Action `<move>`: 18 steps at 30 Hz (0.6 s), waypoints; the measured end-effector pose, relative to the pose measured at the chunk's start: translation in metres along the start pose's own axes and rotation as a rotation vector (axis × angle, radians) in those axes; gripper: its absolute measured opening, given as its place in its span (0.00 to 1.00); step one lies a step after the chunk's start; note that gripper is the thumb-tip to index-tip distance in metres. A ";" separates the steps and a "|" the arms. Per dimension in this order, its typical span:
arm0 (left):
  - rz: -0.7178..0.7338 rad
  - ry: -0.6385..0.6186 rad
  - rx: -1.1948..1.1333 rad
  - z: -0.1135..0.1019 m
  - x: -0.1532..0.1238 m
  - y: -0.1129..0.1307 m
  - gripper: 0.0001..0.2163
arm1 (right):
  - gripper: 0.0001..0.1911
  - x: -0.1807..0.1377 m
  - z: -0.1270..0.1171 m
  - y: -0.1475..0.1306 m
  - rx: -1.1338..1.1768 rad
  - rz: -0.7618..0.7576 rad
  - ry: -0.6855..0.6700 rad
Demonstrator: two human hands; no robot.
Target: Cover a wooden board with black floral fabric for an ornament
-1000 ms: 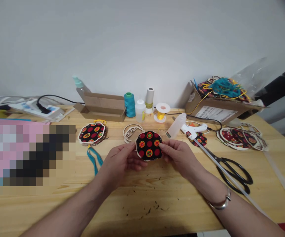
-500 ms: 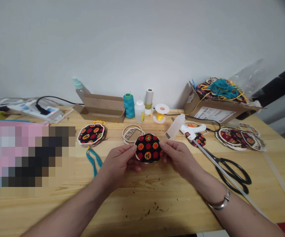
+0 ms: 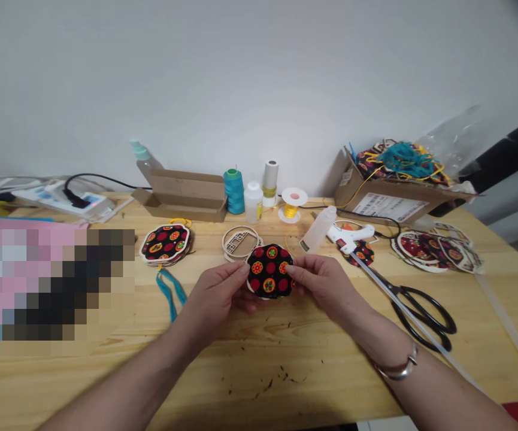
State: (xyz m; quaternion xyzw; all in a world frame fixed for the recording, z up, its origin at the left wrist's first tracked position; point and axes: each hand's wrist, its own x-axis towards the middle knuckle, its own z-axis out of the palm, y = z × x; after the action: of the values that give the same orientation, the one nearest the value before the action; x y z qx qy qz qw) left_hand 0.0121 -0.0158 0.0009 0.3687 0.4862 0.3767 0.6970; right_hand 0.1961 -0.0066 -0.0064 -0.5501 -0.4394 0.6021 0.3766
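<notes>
Scissors (image 3: 402,292), one pair; glue gun (image 3: 351,239), one. Spray bottle (image 3: 142,153), small upright bottle (image 3: 254,206), tilted bottle (image 3: 319,230): three bottles. Teal thread cone (image 3: 234,194), one; yellow spool (image 3: 291,212), one. Low open box (image 3: 196,209) plus heaped carton (image 3: 388,203): two boxes. Stack of flowered pieces (image 3: 166,244) at left, number unclear.

One flowered disc (image 3: 270,270) between left hand (image 3: 216,290) and right hand (image 3: 326,284), over the table (image 3: 187,377). Both hands clamped on it: left thumb and fingers pinch its left edge, right ones its right edge. Lattice frame (image 3: 239,241) beyond, toward disc's upper left.

Table pale grained wood, dark scraps (image 3: 270,386) scattered near the wearer; plain grey wall (image 3: 241,78) behind.
</notes>
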 end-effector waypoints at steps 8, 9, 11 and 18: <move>0.017 -0.002 0.075 0.001 -0.003 0.002 0.10 | 0.15 0.000 -0.003 0.002 -0.099 -0.032 -0.029; 0.019 -0.005 0.078 0.000 -0.003 0.001 0.10 | 0.16 0.000 -0.003 0.002 -0.105 -0.035 -0.029; 0.020 -0.009 0.080 0.000 -0.003 0.001 0.10 | 0.16 0.000 -0.003 0.001 -0.125 -0.035 -0.023; 0.016 -0.014 0.072 0.000 -0.002 0.002 0.10 | 0.16 0.001 -0.004 0.003 -0.130 -0.030 -0.031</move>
State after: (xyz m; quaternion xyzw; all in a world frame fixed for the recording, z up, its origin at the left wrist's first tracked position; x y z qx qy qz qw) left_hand 0.0109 -0.0169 0.0038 0.4000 0.4915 0.3618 0.6838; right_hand 0.2002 -0.0061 -0.0092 -0.5574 -0.4914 0.5751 0.3422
